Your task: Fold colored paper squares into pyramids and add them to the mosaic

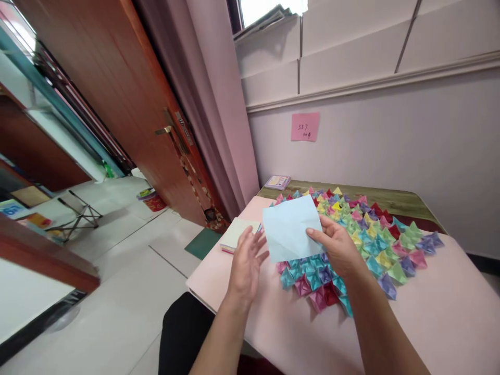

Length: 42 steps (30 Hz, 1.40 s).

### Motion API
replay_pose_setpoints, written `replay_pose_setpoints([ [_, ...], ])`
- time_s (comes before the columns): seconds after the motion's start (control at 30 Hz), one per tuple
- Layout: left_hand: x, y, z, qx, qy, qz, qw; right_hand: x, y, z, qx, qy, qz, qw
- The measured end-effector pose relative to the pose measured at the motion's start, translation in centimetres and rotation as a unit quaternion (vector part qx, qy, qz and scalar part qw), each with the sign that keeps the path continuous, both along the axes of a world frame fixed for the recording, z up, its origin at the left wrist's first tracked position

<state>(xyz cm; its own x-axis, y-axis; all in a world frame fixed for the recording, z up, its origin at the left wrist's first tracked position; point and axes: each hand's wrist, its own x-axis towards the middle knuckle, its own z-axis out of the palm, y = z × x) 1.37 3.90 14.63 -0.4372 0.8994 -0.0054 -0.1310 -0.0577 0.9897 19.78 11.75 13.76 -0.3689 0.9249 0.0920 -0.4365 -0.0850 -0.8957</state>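
Observation:
My right hand [336, 249] pinches the right edge of a light blue square sheet of paper [289, 228], holding it up over the pink table [429, 317]. My left hand [247, 263] hovers just left of the sheet with its fingers loosely spread, holding nothing. Beneath and to the right of the sheet lies a wide patch of several small folded paper pieces [371, 237] in red, blue, green, yellow, pink and purple, packed side by side.
A stack of unfolded paper squares [237, 233] lies at the table's left edge. A small pack [277, 182] rests at the back by the wall. A pink note [305, 126] is stuck on the wall. A wooden door [128, 99] stands open to the left.

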Motion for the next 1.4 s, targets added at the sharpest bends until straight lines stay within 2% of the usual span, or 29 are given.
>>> replay_pose_setpoints([
  [0.07,0.4,-0.1,-0.1,-0.024,-0.115,-0.063,0.991,0.1,-0.3,0.2,0.017,-0.028,0.04,0.999],
  [0.13,1.0,-0.2,-0.5,-0.015,-0.146,-0.068,0.987,0.2,-0.4,0.1,0.032,-0.067,0.065,0.995],
  [0.27,1.8,-0.5,-1.2,0.016,-0.107,-0.009,0.994,0.0,-0.3,-0.3,0.061,-0.125,0.027,0.99],
  [0.4,1.5,-0.9,-0.7,0.051,-0.084,0.017,0.995,0.0,-0.6,0.1,0.064,-0.105,0.016,0.992],
  [0.47,1.2,-1.3,-0.1,0.04,-0.106,0.003,0.994,0.2,-0.9,0.5,0.05,-0.097,0.019,0.994],
  [0.6,0.9,-2.1,0.7,0.003,-0.129,-0.064,0.99,0.7,-1.3,0.9,0.015,-0.105,0.047,0.993],
  [0.77,0.7,-2.6,1.1,-0.006,-0.143,-0.068,0.987,0.9,-0.9,0.3,-0.009,-0.127,0.017,0.992],
  [0.87,0.5,-2.6,1.1,-0.025,-0.163,-0.062,0.984,1.1,-0.6,0.1,0.017,-0.132,0.024,0.991],
  [1.0,0.1,-2.3,1.1,-0.017,-0.201,-0.026,0.979,1.6,-0.5,0.1,0.094,-0.178,0.041,0.979],
  [1.1,-0.3,-2.2,0.8,-0.012,-0.169,0.003,0.986,1.8,-0.6,0.3,0.121,-0.204,0.079,0.968],
  [1.17,-0.5,-2.1,0.5,-0.006,-0.133,-0.012,0.991,1.6,-0.6,0.4,0.112,-0.186,0.092,0.972],
  [1.23,-0.8,-2.0,0.0,0.004,-0.104,-0.034,0.994,1.3,-0.6,0.2,0.098,-0.161,0.086,0.978],
  [1.4,-1.4,-0.5,-1.0,0.029,-0.024,-0.043,0.998,0.6,0.3,-0.9,0.053,-0.131,0.044,0.989],
])
